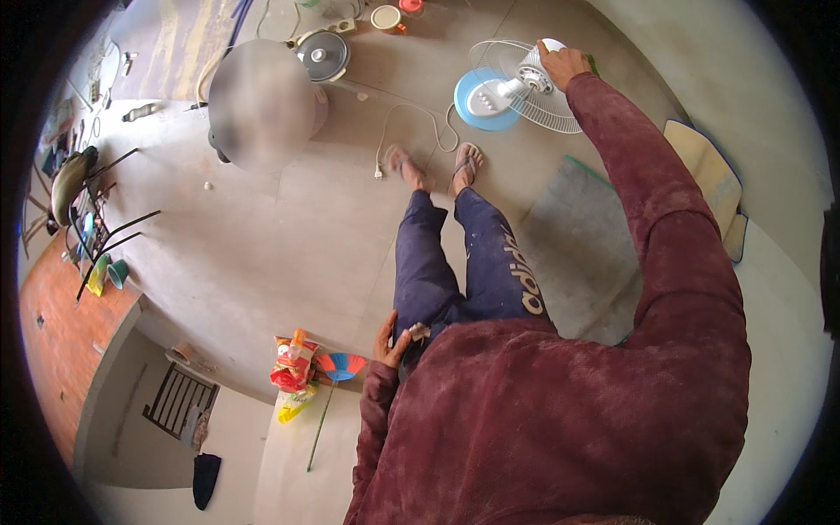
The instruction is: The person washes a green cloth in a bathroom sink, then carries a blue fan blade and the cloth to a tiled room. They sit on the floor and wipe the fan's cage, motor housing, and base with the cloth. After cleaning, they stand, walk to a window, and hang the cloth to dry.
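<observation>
While right hand (564, 64), part-curled, grips fan head (533, 73) | blue-white base (484, 101) left of hand | left hand (391, 344) at thigh (427, 293), hold unclear

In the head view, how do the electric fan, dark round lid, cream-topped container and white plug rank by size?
Largest to smallest, as they look:
1. electric fan
2. dark round lid
3. cream-topped container
4. white plug

From my remote seat I see a maroon top (516, 411) with long sleeves (678, 223), marked by pale, dusty-looking smudges, dark blue trousers (426, 254) with large pale lettering (525, 284) down the right leg, and strapped flip-flops (471, 155).
</observation>
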A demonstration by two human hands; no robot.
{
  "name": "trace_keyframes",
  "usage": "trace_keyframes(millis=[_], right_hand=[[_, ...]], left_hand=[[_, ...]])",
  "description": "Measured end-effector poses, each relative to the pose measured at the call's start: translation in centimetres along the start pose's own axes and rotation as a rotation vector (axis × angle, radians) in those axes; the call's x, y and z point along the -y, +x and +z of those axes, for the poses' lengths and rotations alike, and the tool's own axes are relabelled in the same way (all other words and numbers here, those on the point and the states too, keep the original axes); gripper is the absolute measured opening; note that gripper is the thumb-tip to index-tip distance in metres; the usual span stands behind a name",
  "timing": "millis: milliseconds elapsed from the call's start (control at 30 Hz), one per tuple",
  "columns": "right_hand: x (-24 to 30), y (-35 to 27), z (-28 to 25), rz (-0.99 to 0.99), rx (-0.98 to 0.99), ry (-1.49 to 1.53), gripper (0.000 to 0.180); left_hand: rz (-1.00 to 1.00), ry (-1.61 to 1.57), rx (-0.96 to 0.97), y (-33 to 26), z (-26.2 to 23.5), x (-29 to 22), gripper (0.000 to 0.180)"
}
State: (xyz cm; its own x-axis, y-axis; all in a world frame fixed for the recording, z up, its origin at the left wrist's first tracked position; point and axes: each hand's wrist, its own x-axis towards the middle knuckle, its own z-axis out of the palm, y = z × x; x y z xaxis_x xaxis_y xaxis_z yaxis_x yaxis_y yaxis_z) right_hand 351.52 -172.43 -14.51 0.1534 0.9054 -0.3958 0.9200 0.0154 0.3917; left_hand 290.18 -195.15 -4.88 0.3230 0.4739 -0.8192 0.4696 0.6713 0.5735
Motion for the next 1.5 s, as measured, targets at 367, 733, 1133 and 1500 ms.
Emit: trace_keyframes(millis=[367,733,1133,1500], right_hand=[[7.0,4.9,3.1,-0.01,0.07,0.052,0.051],[7.9,6.4,-0.3,0.092,0.322,0.183,0.074],[7.6,-3.0,-15.9,0.05,0.128,1.219,0.062],[46.0,-15.0,-43.0,-1.135,0.522,1.376,0.061]], left_hand=[[-0.285,-0.031,0.057,-2.3,-2.7,0.2,0.069],[-0.27,-0.306,-0.012,-2.7,-0.9,2.4,0.068],[-0.37,-0.844,-0.257,-12.4,8.2,21.7,0.067],[0.778,-0.09,-0.75,-6.2,-23.7,-2.4,0.09]])
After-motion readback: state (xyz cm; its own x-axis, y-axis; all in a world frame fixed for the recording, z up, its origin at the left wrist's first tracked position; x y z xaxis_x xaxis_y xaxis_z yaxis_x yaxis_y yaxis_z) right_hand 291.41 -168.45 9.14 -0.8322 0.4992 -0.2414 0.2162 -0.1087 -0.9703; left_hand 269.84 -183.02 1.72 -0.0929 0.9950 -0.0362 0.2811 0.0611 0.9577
